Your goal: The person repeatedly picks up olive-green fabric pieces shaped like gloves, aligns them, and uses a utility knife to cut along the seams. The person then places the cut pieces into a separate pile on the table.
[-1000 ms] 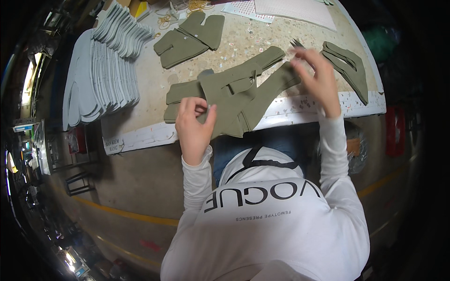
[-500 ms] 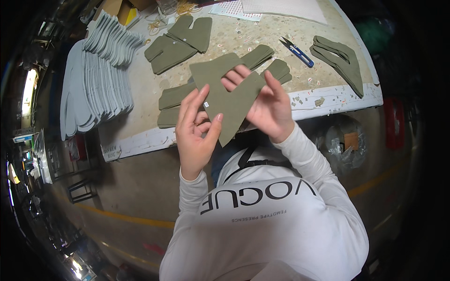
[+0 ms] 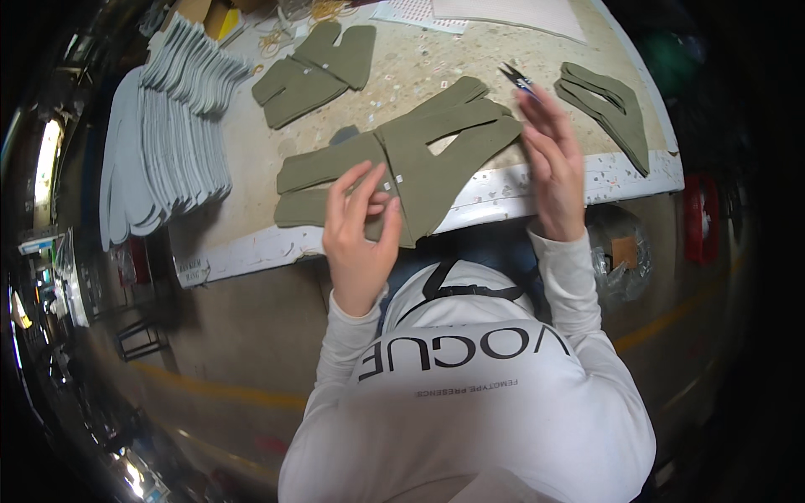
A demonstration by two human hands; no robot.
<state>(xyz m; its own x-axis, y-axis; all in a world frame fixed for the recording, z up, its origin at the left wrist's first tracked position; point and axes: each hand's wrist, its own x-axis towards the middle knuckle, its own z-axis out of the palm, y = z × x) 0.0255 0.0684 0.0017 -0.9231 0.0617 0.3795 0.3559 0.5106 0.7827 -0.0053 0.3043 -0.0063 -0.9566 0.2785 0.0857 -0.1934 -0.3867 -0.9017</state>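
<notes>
Two stacks of olive-green cut fabric pieces lie side by side near the table's front edge: a left stack point(image 3: 323, 170) and a right stack point(image 3: 449, 155). The pieces have a long slot and a small white sticker. My left hand point(image 3: 360, 230) is over the corner where the stacks meet, its bent fingers apart and nothing held. Beyond the right stack's tip, my right hand point(image 3: 553, 168) is raised with fingers stretched out, holding nothing I can see. Its fingertips overlap the thread snips point(image 3: 516, 76) in view, hiding most of the blue handle; whether they touch cannot be told.
Grey cut pieces point(image 3: 172, 142) stand in a tall pile on the table's left. More olive pieces lie at the back point(image 3: 314, 80) and at the right point(image 3: 608, 109). Paper sheets point(image 3: 511, 17) cover the far edge. Scraps dot the table top point(image 3: 419, 63).
The olive piece that was between both hands now lies on the right stack. My right hand has moved right, toward the snips. My left hand has shifted slightly right and down.
</notes>
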